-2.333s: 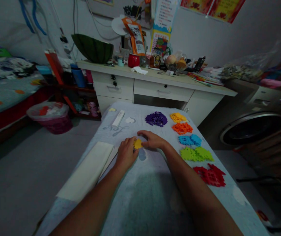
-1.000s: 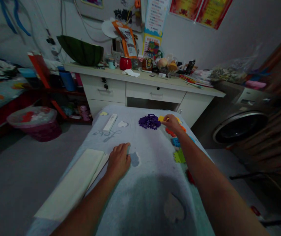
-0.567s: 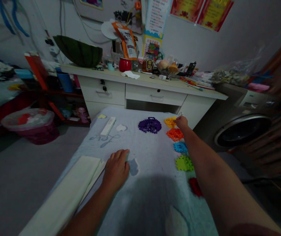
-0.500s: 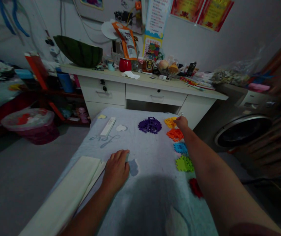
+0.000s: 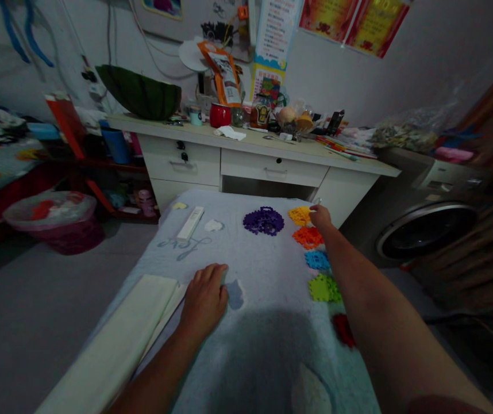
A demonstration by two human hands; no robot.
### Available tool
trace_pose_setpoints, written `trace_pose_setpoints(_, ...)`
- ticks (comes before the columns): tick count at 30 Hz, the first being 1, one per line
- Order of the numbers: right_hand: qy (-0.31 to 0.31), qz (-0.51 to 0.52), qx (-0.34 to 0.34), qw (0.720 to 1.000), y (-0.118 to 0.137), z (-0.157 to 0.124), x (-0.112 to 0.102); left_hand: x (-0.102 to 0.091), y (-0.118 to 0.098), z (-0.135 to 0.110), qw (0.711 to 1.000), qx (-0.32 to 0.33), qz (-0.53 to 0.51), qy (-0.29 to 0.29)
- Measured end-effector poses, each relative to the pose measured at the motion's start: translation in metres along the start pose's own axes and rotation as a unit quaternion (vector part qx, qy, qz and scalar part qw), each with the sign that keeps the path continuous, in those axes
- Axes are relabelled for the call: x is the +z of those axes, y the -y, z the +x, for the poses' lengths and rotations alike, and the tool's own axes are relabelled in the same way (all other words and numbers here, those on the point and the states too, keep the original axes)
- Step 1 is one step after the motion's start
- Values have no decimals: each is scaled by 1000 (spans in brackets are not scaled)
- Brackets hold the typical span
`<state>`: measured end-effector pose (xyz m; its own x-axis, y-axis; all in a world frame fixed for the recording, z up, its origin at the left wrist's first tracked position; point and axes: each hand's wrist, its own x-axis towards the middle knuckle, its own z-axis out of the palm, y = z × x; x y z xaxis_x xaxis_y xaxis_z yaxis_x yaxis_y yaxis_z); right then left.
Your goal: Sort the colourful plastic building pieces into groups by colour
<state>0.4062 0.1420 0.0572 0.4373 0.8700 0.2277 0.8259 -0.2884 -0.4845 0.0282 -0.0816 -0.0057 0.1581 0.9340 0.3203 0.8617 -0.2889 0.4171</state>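
My right hand point(image 5: 320, 217) reaches far across the cloth-covered table point(image 5: 255, 322) and rests against the right edge of the yellow pile of plastic pieces point(image 5: 299, 215). Its fingers are curled away from me and mostly hidden. Beside that pile lies a purple pile point(image 5: 264, 221). Along my right forearm run an orange pile point(image 5: 307, 237), a blue pile point(image 5: 316, 260), a green pile point(image 5: 323, 287) and a partly hidden red pile point(image 5: 342, 329). My left hand point(image 5: 205, 296) lies palm down on the cloth, fingers flat, holding nothing.
A folded cream cloth point(image 5: 112, 345) lies left of my left hand. A white bar-shaped object point(image 5: 190, 223) sits at the table's far left. Beyond stand a cluttered white desk point(image 5: 246, 149), a washing machine point(image 5: 427, 224) at right and a lined bin point(image 5: 52, 221) on the floor.
My right hand carried a yellow piece from the middle of the table out to the yellow pile and has stayed there. My left hand stayed flat on the cloth.
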Motion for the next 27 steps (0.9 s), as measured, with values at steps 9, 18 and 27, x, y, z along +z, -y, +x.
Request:
trace_pose_setpoints(9,57,75,-106,990,35,-86,-37,-6,-3,1,1000,11,18,6)
trace_pose_setpoints(18,270,19,-360,893,75,-259,-15,-9,-3,-1,999,34,13,15)
trace_pose_setpoints(27,160,-19,-345,925,69,-308,8,-7,-1,0,998,39,38,21)
